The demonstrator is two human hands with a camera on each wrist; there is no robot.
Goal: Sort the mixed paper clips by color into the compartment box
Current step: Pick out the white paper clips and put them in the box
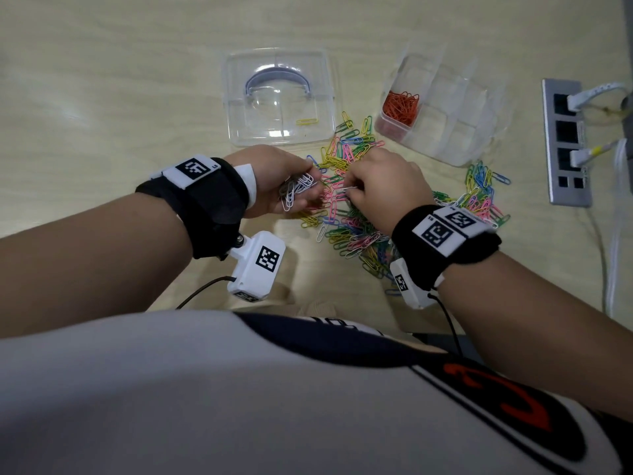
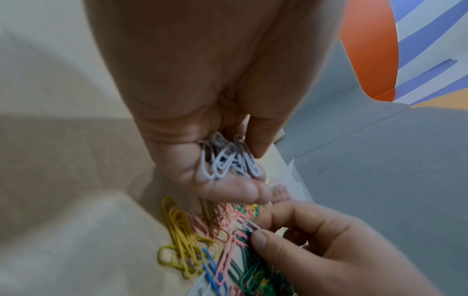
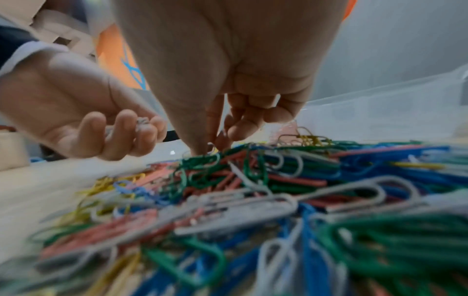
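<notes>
A heap of mixed paper clips (image 1: pixel 356 214) in yellow, pink, green, blue and white lies on the table. My left hand (image 1: pixel 291 186) is palm up over the heap's left edge, fingers curled round a bunch of white clips (image 2: pixel 229 160). Just right of it, my right hand (image 1: pixel 373 183) pinches a single white clip (image 2: pixel 250 225) between thumb and forefinger, low over the heap (image 3: pixel 253 190). The clear compartment box (image 1: pixel 452 108) stands at the back right, with orange clips (image 1: pixel 402 104) in its near-left compartment.
A clear lid (image 1: pixel 279 97) with a handle lies behind my left hand, one yellow clip (image 1: pixel 307 121) on it. A grey power strip (image 1: pixel 567 142) with plugged cables lies at the far right. Bare wooden table spreads to the left.
</notes>
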